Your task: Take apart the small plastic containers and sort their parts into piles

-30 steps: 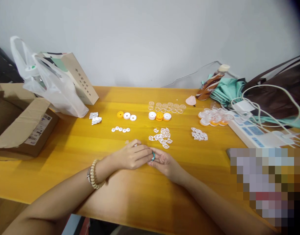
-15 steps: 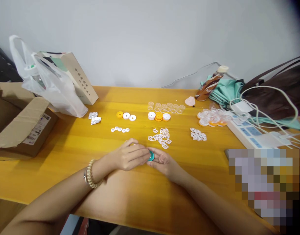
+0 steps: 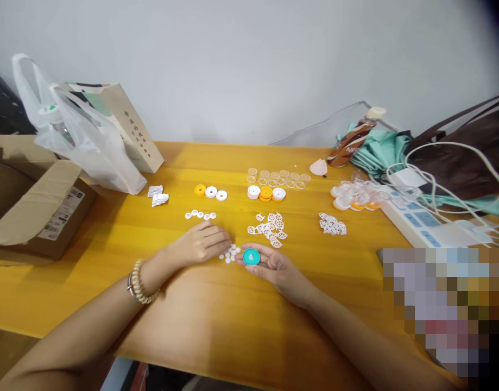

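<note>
A round teal plastic disc (image 3: 246, 261) with a raised rim and a small pale peg at its centre rests in my right hand (image 3: 276, 270), face up, gripped between fingers and thumb. My left hand (image 3: 204, 243) is palm down just left of it, its fingers stretched out at the edge of a cluster of small round white pieces (image 3: 232, 253). The left thumb is hidden, and no object shows in that hand. Beyond the hands lie white openwork plastic pieces (image 3: 269, 230) and a row of small white caps (image 3: 200, 214).
Farther back sit yellow and white rings (image 3: 210, 192), stacked discs (image 3: 266, 193) and clear cups (image 3: 278, 177). Foil pieces (image 3: 160, 200) lie left, near a cardboard box (image 3: 65, 217). At right are more openwork pieces (image 3: 333, 224), clear-topped parts (image 3: 357, 195) and a power strip (image 3: 416, 217).
My left hand has drawn away leftward from the teal disc, uncovering the small white pieces. The disc now faces up more fully in my right hand, which has barely moved.
</note>
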Motion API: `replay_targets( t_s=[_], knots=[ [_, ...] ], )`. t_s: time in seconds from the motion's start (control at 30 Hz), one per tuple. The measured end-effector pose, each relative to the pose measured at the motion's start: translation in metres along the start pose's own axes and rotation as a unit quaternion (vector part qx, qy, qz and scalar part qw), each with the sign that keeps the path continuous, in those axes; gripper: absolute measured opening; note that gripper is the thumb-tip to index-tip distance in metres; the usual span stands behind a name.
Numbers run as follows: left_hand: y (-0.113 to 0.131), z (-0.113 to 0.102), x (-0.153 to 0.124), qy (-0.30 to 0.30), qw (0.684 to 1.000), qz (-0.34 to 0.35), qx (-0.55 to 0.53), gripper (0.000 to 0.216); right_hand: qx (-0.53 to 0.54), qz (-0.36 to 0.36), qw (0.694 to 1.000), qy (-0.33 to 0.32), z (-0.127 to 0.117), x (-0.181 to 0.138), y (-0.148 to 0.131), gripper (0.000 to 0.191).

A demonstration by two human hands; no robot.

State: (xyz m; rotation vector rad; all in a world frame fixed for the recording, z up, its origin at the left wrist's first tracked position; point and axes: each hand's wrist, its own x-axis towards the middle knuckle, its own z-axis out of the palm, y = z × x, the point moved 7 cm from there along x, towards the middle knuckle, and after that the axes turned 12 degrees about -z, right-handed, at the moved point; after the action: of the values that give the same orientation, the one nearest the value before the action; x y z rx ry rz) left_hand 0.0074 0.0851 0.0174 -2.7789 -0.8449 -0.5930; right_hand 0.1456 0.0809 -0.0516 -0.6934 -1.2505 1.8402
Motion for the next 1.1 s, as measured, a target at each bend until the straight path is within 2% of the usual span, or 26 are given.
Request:
replay_targets(
  t_s=[0.1,0.23,0.37,0.53,0.83,1.1],
  knots=[
    [0.0,0.001,0.001,-0.003,1.0,-0.006,-0.012,0.015,0.009,0.001,1.0,-0.002,0.0,0.0,0.001,0.043],
    [0.001,-0.003,0.005,0.028,0.996,-0.051,-0.064,0.013,0.017,-0.003,1.0,-0.003,-0.001,0.001,0.003,0.042],
    [0.013,-0.009,0.017,0.039,0.989,-0.083,-0.115,0.014,0.02,-0.007,1.0,-0.003,-0.001,0.001,0.004,0.045],
    [0.031,-0.013,0.028,0.024,0.994,-0.047,-0.096,0.01,0.008,-0.002,1.0,-0.028,0.003,0.001,0.001,0.048],
    [0.031,-0.008,0.018,0.03,0.997,-0.023,-0.073,0.017,0.002,0.003,1.0,-0.028,0.006,0.001,-0.003,0.048],
    [0.03,-0.008,0.017,0.087,0.99,-0.046,-0.101,0.014,-0.011,0.004,1.0,-0.011,0.003,0.0,0.001,0.046]
  ],
)
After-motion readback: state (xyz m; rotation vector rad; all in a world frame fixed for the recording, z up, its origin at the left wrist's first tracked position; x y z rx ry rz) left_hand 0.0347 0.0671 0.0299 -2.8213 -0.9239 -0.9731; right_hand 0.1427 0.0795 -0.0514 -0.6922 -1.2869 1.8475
